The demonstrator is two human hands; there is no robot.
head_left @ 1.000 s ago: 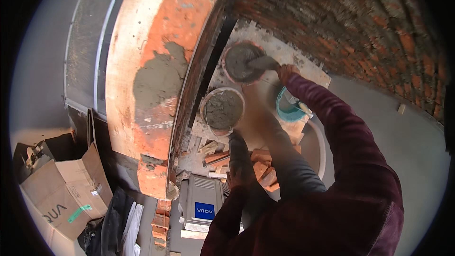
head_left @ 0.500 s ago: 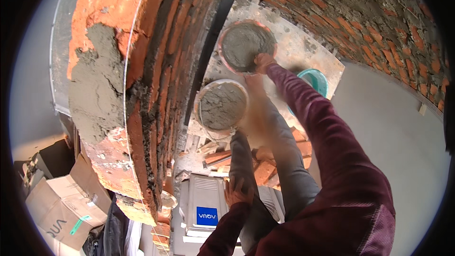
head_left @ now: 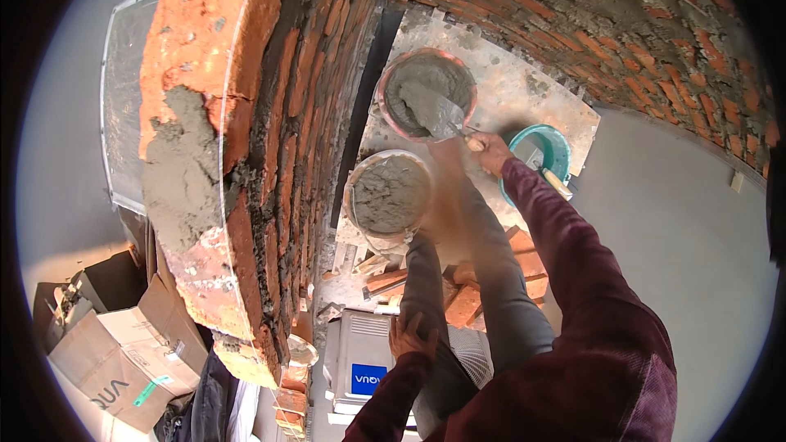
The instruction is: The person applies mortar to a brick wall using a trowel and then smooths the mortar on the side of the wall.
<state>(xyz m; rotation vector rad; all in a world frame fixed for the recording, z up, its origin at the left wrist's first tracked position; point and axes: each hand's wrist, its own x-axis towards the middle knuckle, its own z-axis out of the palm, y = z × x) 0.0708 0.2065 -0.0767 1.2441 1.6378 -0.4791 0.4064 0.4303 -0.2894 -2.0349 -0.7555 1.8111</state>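
Observation:
My right hand [head_left: 490,152] grips a trowel by its wooden handle at the lower right rim of a red bucket [head_left: 396,115]. The trowel's mortar-smeared blade [head_left: 438,117] lies inside it, in the grey mortar. Just below stands a white bucket [head_left: 357,214] with lumpy mortar [head_left: 389,192]. Beside my right sleeve is a turquoise bucket [head_left: 553,138] holding a wooden-handled tool [head_left: 557,182], partly hidden. My left hand [head_left: 413,334] rests on my grey-trousered leg, fingers apart, holding nothing.
A brick column [head_left: 196,49] with mortar patches and a string rises close on the left; a brick wall [head_left: 630,49] runs along upper right. The buckets share a stained board [head_left: 499,49]. Below lie broken bricks [head_left: 463,304], a grey case [head_left: 360,344] and cardboard boxes [head_left: 123,336].
The view swung after the oldest frame, bringing the column larger. Since half a second ago my right hand has moved down and right toward the turquoise bucket, and the trowel's blade has come into sight.

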